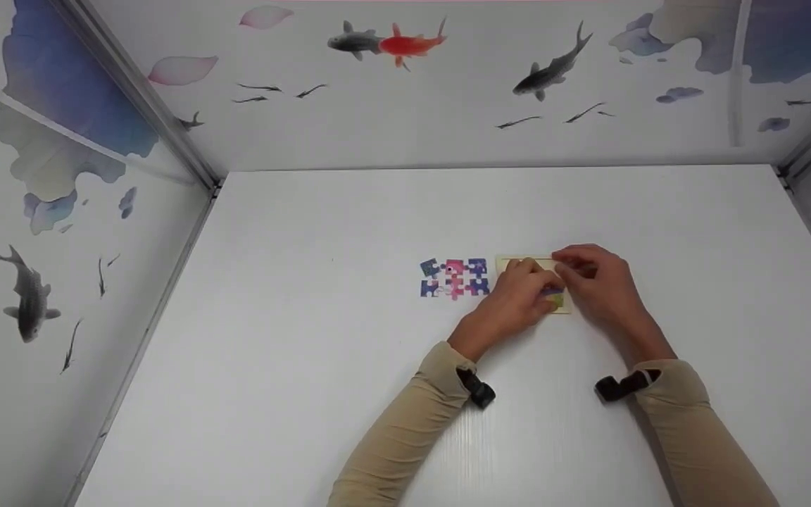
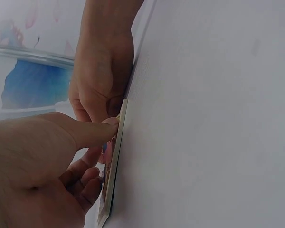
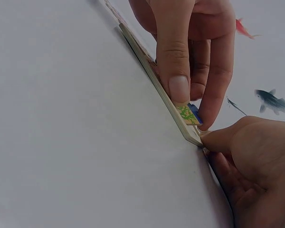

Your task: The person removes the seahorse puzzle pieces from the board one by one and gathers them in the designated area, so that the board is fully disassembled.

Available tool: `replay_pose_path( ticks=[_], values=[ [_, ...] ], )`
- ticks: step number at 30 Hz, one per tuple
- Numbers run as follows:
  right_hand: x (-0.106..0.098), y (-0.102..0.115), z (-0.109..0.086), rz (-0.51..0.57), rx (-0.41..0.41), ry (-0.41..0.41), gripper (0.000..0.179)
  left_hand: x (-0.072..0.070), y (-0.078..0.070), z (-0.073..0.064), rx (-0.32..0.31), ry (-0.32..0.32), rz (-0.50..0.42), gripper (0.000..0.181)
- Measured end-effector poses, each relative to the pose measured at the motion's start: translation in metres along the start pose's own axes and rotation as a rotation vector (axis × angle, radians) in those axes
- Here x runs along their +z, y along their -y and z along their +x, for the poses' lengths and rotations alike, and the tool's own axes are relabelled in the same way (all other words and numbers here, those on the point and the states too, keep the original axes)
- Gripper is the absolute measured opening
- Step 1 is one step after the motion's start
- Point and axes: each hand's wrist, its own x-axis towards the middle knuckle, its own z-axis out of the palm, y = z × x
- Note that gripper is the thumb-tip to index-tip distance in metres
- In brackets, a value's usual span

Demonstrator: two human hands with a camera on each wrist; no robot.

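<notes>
A shallow puzzle tray (image 1: 501, 265) with a pale yellow rim lies on the table under both hands. My left hand (image 1: 514, 296) reaches over it. In the right wrist view, its thumb and a finger pinch a jigsaw piece (image 3: 189, 114) with green, yellow and blue print, tilted over the tray's near corner. My right hand (image 1: 599, 285) holds the tray's right edge, thumb at the corner in the right wrist view. Much of the tray's inside is hidden by the hands. To its left lie several loose jigsaw pieces (image 1: 455, 267), pink and purple, in two rows.
The white table (image 1: 293, 338) extends around the tray. A white back wall (image 1: 448, 127) with painted fish rises behind it, and a similar left wall (image 1: 96, 282) stands at the side. Black wrist straps (image 1: 477, 389) sit at both sleeve cuffs.
</notes>
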Motion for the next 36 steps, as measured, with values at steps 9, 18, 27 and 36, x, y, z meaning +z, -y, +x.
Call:
replay_pose_path(
  ticks=[9,18,27,36],
  values=[
    [-0.0005,-0.0004,0.0006,0.004,-0.004,-0.001,0.026,-0.0002,0.0036,0.0018,0.032,0.023,0.04,0.032],
    [-0.0003,-0.0016,0.0014,0.001,-0.01,-0.006,0.025,-0.0035,0.0091,0.0037,0.07,0.049,-0.135,0.033],
    [-0.0003,-0.0005,0.0014,-0.013,-0.027,-0.028,0.023,-0.0067,0.0075,0.0027,0.074,0.031,-0.146,0.031],
    [0.0008,-0.0017,0.0015,-0.011,-0.028,-0.016,0.023,-0.0065,0.01,0.0019,0.088,0.055,-0.167,0.034]
  ],
)
